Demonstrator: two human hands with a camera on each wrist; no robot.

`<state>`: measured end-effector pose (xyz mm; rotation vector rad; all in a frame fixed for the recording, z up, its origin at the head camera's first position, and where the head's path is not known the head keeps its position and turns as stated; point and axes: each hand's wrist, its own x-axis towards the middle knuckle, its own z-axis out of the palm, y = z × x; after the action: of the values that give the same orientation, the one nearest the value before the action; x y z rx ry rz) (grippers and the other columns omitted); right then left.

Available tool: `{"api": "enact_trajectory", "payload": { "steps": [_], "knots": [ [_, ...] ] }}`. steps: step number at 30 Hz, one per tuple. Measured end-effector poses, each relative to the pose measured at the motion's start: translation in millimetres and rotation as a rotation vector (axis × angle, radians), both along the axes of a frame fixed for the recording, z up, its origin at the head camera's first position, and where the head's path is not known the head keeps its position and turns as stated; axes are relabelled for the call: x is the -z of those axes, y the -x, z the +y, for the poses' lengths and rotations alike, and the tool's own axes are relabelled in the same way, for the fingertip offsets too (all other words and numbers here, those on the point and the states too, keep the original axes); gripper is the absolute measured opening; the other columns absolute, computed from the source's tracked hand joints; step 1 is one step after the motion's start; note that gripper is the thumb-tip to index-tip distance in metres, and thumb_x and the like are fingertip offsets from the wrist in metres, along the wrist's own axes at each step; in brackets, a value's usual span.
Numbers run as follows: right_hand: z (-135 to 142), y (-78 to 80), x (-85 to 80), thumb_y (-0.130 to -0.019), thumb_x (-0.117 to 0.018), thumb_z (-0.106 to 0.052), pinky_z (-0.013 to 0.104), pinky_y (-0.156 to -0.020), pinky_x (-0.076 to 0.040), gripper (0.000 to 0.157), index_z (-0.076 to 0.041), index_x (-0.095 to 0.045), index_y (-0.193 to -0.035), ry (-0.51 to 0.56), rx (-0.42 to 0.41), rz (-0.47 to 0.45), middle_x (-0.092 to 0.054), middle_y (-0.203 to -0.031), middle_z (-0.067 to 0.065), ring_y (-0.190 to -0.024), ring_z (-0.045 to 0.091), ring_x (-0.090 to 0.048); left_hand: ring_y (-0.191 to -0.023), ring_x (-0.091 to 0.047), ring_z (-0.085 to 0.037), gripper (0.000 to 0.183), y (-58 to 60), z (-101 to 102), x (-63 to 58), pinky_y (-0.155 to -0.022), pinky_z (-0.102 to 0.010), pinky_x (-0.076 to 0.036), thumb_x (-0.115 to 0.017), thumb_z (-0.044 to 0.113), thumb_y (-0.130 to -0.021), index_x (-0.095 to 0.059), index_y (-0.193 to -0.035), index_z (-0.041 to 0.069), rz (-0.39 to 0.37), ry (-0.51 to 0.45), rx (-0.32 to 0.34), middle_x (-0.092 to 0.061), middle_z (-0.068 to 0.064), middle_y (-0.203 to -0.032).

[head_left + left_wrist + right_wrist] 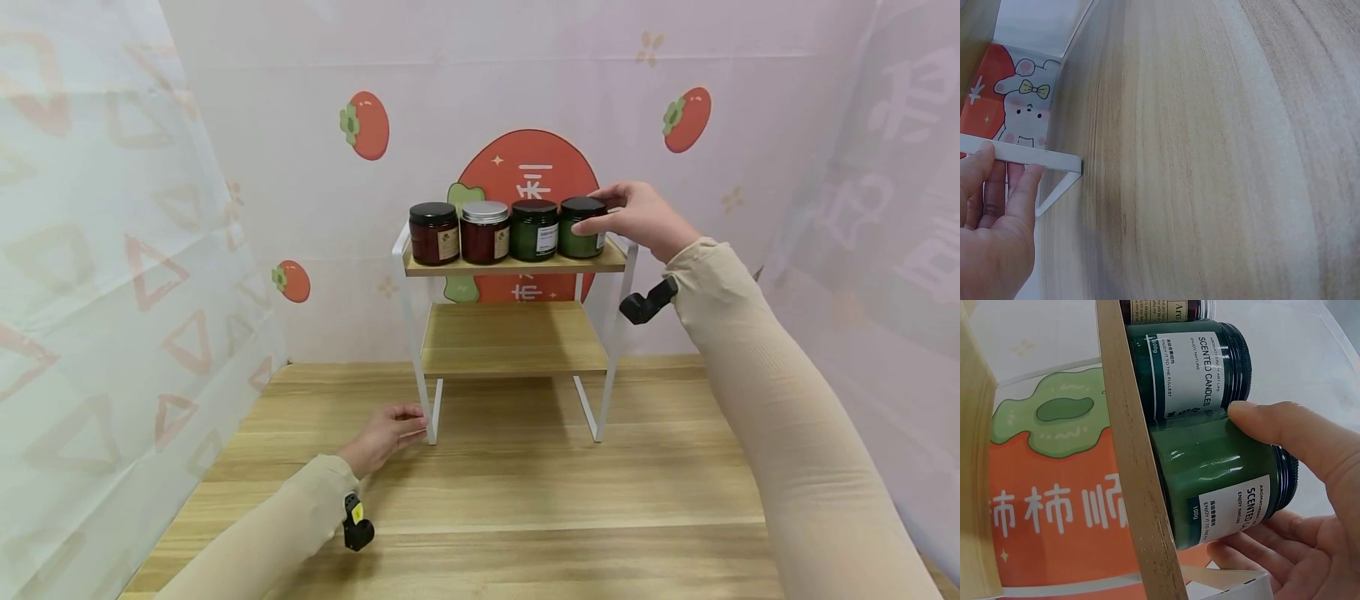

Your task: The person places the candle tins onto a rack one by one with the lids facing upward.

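Observation:
My right hand [645, 218] grips the rightmost green scented candle jar [1216, 481], thumb on its near side and fingers round the far side. That jar stands at the right end of the upper board [517, 266] of a small two-tier shelf. Left of it, in one row, are another green scented candle jar [534, 233], a dark red jar with a silver lid [485, 237] and a dark red jar with a black lid [434, 237]. Low at the shelf's left side, my left hand [386, 435] pinches the white front leg [1029, 153] near its foot.
The shelf's lower board [517, 337] bears nothing. The shelf stands on a wood-grain table [540, 508] before a backdrop [450, 50] printed with red fruit. White printed sheets [97, 208] hang at both sides.

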<state>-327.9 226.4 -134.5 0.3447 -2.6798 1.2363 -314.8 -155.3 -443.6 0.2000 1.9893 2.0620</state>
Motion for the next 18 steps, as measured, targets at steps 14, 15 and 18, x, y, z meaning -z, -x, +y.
{"api": "enact_trajectory", "payload": {
  "steps": [14,15,18],
  "knots": [
    [0.5,-0.3,-0.2,-0.084,-0.074,-0.032,0.037,-0.101,-0.039,0.068,-0.002,-0.045,-0.138,0.005,-0.014,-0.019,-0.052,-0.129,0.01,-0.114,0.021,-0.047,-0.097,-0.063,-0.019,0.013,0.6,0.2,1.1,-0.095,-0.034,-0.056,-0.056,-0.004,-0.094,-0.055,-0.107,-0.007,0.01,0.008,0.002,-0.06,-0.009,-0.101],
    [0.6,-0.5,-0.1,-0.084,-0.074,-0.032,0.037,-0.1,-0.039,0.068,-0.002,-0.045,-0.138,0.005,-0.015,-0.019,-0.052,-0.129,0.01,-0.114,0.021,-0.047,-0.097,-0.063,-0.019,0.013,0.7,0.2,1.2,-0.095,-0.034,-0.056,-0.056,-0.004,-0.094,-0.055,-0.107,-0.007,0.011,0.01,0.002,-0.06,-0.009,-0.101],
    [1.1,-0.4,0.1,-0.085,-0.074,-0.032,0.035,-0.098,-0.039,0.067,-0.003,-0.045,-0.138,0.001,-0.014,-0.019,-0.052,-0.127,0.009,-0.113,0.02,-0.047,-0.098,-0.063,-0.02,0.015,0.8,-0.1,1.4,-0.096,-0.034,-0.056,-0.056,-0.004,-0.094,-0.054,-0.109,-0.008,0.013,0.016,0.003,-0.06,-0.01,-0.103]
  ]
}}
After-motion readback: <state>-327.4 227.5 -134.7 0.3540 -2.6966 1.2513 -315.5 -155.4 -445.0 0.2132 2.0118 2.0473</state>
